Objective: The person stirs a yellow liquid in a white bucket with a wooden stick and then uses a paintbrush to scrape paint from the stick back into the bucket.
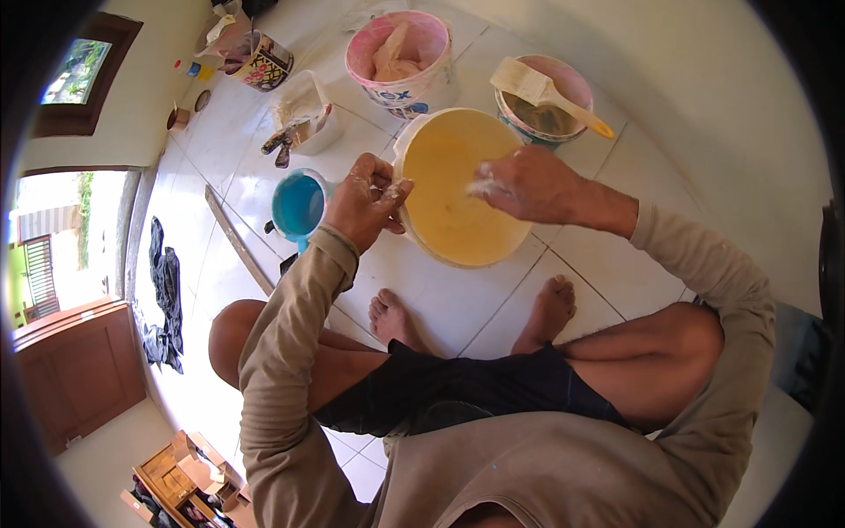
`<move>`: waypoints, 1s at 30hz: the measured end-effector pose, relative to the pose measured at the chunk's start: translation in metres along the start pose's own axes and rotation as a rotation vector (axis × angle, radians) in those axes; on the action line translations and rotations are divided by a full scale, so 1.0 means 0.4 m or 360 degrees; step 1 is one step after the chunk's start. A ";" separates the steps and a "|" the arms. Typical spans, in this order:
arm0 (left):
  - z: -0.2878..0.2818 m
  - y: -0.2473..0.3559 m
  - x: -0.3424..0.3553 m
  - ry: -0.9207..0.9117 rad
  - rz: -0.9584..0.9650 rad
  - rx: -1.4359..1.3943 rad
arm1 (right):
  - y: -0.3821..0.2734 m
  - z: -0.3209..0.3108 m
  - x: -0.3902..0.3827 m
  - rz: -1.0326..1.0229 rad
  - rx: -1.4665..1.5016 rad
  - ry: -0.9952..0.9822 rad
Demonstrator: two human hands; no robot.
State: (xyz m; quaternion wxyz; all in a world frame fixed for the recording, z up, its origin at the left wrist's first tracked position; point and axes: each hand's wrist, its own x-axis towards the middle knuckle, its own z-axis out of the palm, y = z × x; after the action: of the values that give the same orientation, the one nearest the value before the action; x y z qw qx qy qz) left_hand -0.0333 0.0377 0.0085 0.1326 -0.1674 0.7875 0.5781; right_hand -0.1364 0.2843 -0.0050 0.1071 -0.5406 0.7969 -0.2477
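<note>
A cream bucket with a yellow inside (449, 145) stands in front of my feet, its mouth tipped toward me. My left hand (368, 198) is closed on the bucket's left rim, with whitish smears on its fingers. Over the mouth, toward the right side, is my right hand (515, 187), its fingers drawn together and slightly blurred. Something white shows at those fingertips; I cannot tell whether it is a held thing or a coating. To the left of the bucket, close to my left hand, sits a blue dipper (299, 204).
Behind stand a bucket of pinkish material (422, 91) and another bucket (572, 77) with a wide brush (563, 102) across its rim. A whitish tub (319, 132) holds dark-handled tools. Leftward lie a wooden strip (236, 238) and black plastic (165, 290) on white tiles.
</note>
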 end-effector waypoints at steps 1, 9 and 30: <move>0.000 -0.003 0.000 0.0013 0.0014 0.0014 | 0.005 -0.005 0.002 0.0047 -0.0064 0.0008; -0.003 0.002 -0.001 -0.0009 -0.0027 0.0031 | -0.016 0.009 -0.009 0.0097 0.0065 -0.0145; -0.005 -0.008 -0.001 0.0003 -0.0025 -0.0032 | 0.007 -0.016 0.009 0.0242 -0.0239 -0.0066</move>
State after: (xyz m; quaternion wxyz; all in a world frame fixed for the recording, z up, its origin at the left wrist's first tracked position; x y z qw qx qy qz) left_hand -0.0315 0.0350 0.0065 0.1348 -0.1754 0.7805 0.5848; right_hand -0.1431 0.2837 -0.0006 0.1012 -0.4901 0.8495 -0.1673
